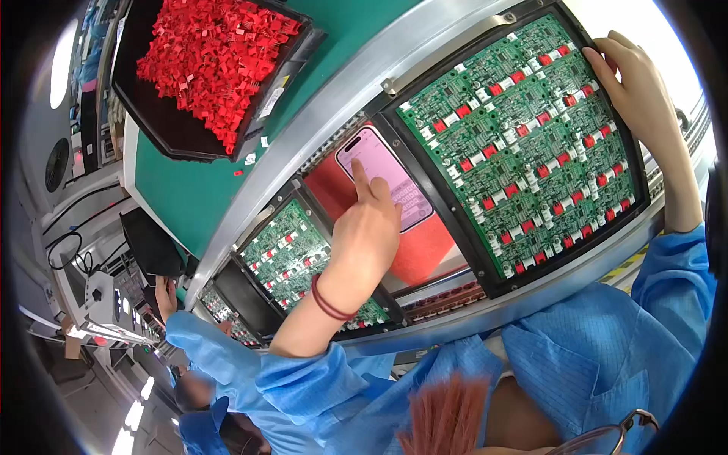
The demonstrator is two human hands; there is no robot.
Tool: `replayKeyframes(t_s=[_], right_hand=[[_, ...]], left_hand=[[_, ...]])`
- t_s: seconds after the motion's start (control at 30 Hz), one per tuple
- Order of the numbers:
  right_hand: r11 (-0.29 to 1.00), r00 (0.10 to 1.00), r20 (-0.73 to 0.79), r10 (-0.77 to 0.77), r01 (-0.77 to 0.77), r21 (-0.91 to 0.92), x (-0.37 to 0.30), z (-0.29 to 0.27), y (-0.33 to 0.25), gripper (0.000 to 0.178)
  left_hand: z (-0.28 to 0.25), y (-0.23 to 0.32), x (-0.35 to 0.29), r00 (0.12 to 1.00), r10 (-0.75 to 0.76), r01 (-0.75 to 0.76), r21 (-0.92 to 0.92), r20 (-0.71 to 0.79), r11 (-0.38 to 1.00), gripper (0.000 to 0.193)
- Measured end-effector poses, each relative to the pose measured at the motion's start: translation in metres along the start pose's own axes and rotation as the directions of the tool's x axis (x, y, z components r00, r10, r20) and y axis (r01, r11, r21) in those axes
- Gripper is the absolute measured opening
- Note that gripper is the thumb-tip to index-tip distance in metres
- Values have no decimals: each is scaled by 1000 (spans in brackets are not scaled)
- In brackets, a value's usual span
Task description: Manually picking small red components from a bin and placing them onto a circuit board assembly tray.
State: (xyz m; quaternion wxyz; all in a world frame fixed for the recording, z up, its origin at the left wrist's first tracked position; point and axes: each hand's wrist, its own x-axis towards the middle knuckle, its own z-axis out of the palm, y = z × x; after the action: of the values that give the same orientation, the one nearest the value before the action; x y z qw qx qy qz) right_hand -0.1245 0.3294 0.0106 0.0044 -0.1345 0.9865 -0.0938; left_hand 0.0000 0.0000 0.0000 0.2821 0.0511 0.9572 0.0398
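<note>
My left hand [366,227], with dark red bands round its wrist, points its index finger onto the lit screen of a smartphone [416,202]. Its other fingers are bent and hold nothing. The phone lies on a red surface between two black frames. At the right, a large black frame [426,173] carries green circuit boards [500,114] with rows of red and white connectors. My right hand [628,80] is at this frame's far right edge, thumb and fingers closed about the rim; the fingertips are partly hidden.
A black bin [133,114] full of red connectors [212,61] stands on the green table [171,193], with a few loose pieces beside it. Another frame of circuit boards [284,254] sits left on the metal-railed line [303,125]. A co-worker's blue sleeve [201,345] and hand are further left.
</note>
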Motion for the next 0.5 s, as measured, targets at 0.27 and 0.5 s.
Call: replayKeyframes(t_s=[0.27,0.5], right_hand=[[1000,999,-33,-26,26,2,-2,2,1,28],[998,997,-62,-55,58,38,5,0,-4,27]], left_hand=[[-3,-5,3,999,-16,14,84,32,996,26],[-25,13,-25,997,-57,46,176,53,983,20]])
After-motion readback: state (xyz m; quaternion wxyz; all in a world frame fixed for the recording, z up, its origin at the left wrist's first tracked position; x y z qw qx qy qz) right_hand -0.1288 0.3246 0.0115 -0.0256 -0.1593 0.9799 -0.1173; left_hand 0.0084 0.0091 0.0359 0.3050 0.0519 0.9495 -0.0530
